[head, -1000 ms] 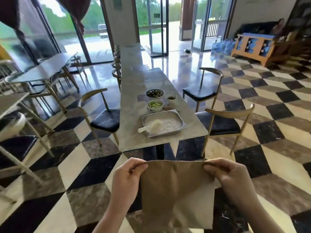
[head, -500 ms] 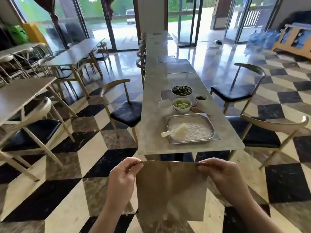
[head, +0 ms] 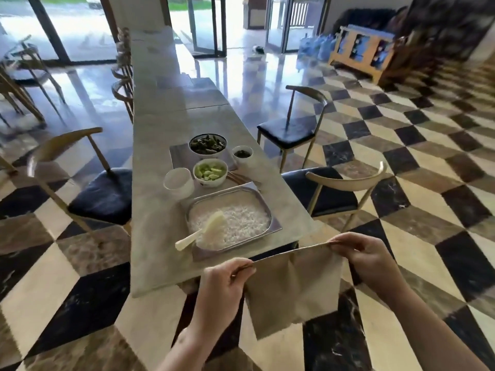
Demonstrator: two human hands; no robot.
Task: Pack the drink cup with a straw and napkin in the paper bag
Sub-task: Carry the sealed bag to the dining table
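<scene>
A flat brown paper bag [head: 292, 287] hangs in front of me, just short of the near end of a long marble table [head: 158, 226]. My left hand [head: 222, 287] pinches the bag's top left corner, and my right hand [head: 367, 261] pinches its top right corner. The bag's mouth is pressed flat and closed. A white cup [head: 178, 182] stands on the table behind a metal tray. No straw or napkin shows.
The metal tray [head: 273, 226] holds white rice and a white scoop [head: 206, 231]. Behind it stand a bowl of green pieces [head: 210, 172], a bowl of dark greens [head: 207, 143] and a small dish [head: 242, 153]. Chairs [head: 91, 194] flank the table on both sides.
I have come closer to the table's end and the view has swung right. The bag now tilts, with its right corner higher. Both hands keep their hold.
</scene>
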